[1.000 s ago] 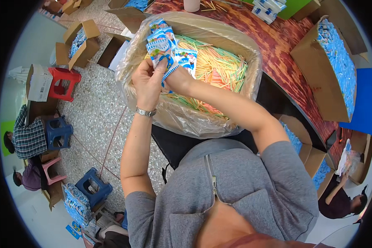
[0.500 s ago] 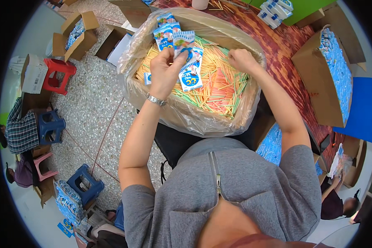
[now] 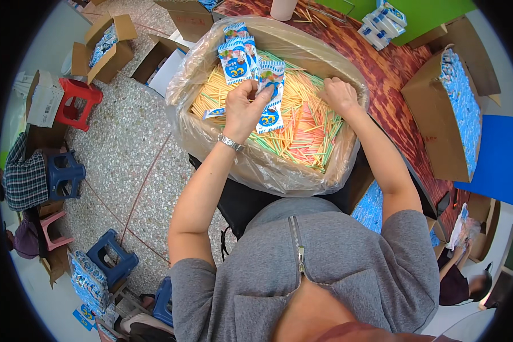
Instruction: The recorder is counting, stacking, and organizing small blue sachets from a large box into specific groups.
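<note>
In the head view, the left hand [image 3: 242, 111] is pinched on a strip of blue-and-white sachets [image 3: 269, 94], held up over the middle of a plastic-lined box [image 3: 279, 171] heaped with thin yellow, green and pink sticks [image 3: 302, 122]; more sachets of the same kind [image 3: 236, 54] stand against the box's far left wall. The right hand [image 3: 339, 94] is curled closed down among the sticks at the box's far right side, though what it grips I cannot tell. Right of the box stands a cardboard carton [image 3: 439, 108] full of blue packets.
</note>
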Motion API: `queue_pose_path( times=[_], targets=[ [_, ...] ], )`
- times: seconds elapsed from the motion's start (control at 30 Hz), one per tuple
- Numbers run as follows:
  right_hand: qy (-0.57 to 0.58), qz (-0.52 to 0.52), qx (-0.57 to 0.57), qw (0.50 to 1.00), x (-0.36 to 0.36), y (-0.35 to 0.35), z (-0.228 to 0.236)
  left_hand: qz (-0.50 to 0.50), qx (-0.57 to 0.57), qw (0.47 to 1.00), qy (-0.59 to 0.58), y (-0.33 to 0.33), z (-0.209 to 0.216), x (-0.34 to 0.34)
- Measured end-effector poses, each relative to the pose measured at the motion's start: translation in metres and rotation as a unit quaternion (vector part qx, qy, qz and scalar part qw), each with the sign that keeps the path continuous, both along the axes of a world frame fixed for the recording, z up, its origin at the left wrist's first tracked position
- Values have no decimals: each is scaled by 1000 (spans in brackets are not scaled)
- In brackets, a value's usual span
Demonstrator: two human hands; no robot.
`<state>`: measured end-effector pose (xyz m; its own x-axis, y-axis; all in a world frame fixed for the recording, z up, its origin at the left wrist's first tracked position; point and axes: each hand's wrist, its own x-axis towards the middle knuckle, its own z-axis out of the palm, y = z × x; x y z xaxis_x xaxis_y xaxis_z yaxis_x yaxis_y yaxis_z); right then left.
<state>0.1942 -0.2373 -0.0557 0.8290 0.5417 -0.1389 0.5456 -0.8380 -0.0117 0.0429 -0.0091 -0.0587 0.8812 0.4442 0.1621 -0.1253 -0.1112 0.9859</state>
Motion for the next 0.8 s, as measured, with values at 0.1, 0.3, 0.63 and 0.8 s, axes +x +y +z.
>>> queue_pose_path(
  times=[0.1, 0.3, 0.63, 0.8],
  targets=[
    [-16, 8, -3, 1000, -5, 4, -2, -5, 12, 1000, 20, -1, 2, -2],
    [-9, 10, -14, 1000, -11, 9, 4, -14, -3, 1000, 25, -3, 13, -4],
    [-4, 14, -39, 999, -4, 9, -5, -18, 8, 1000, 24, -7, 16, -5],
    [-46, 5, -83, 995, -1, 8, -22, -24, 19, 999, 23, -8, 14, -3]
  ],
)
